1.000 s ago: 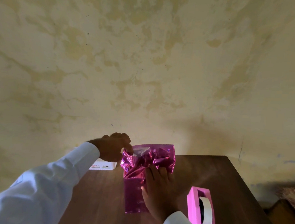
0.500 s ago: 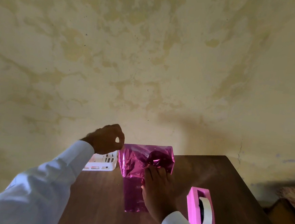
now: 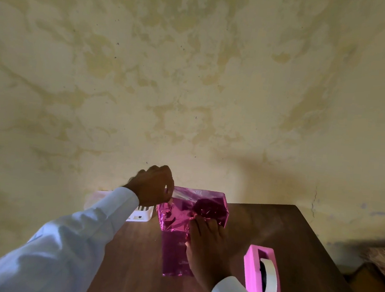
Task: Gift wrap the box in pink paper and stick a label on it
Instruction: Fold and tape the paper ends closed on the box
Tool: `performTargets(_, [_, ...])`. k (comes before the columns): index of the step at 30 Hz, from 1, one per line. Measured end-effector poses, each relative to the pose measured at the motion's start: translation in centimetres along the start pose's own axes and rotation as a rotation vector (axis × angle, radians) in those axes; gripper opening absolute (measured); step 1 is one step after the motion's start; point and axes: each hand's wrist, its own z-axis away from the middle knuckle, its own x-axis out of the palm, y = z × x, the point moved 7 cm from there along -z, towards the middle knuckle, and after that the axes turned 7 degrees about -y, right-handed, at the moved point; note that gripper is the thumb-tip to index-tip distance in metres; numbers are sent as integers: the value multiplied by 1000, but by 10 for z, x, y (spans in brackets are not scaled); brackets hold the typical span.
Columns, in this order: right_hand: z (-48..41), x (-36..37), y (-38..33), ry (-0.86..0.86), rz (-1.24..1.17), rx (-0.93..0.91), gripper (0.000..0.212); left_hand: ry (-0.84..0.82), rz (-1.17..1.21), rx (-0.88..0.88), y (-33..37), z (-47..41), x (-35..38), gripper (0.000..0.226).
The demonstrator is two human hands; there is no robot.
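Pinching pink paper at the box's far-left corner, left hand grip closed; right hand presses flat, fingers straight

Shiny pink paper crumpled loosely around the box, far end open, lying on table

text: none legible | labels: none legible | brands: none | numbers: none | signs: none
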Motion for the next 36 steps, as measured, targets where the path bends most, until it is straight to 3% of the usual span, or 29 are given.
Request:
performTargets(5, [1, -2, -1, 0, 4, -19, 45, 159, 50, -105, -8, -7, -16, 11])
performTargets(7, [1, -1, -1, -19, 6, -12, 45, 152, 71, -57, 4, -8, -15, 15])
performTargets(11, [1, -1, -2, -31, 10, 8, 43, -80, 0, 93, 50, -8, 5, 78])
performTargets(13, [2, -3, -2, -39, 13, 12, 44, -145, -48, 79, 61, -18, 16, 87])
performTargets(17, [1, -5, -2, -52, 42, 8, 41, -226, -8, 6, 67, -39, 29, 62])
performTargets(19, [1, -8, -4, -51, 43, 1, 41, -207, -8, 26, 71, -46, 28, 39])
performTargets(22, [3, -13, -5, -44, 59, 0, 44, -155, -47, 62, 78, -53, 23, 24])
performTargets(29, [6, -12, -3, -51, 45, 10, 64, -113, -78, 89, 74, -63, 22, 17])
performTargets(33, [4, -8, -1, -66, 48, -6, 57, -52, 8, 38, 61, -62, 16, 28])
performTargets(36, [3, -6, 0, -69, 55, -18, 58, 165, -53, 40, 61, -46, -10, 33])
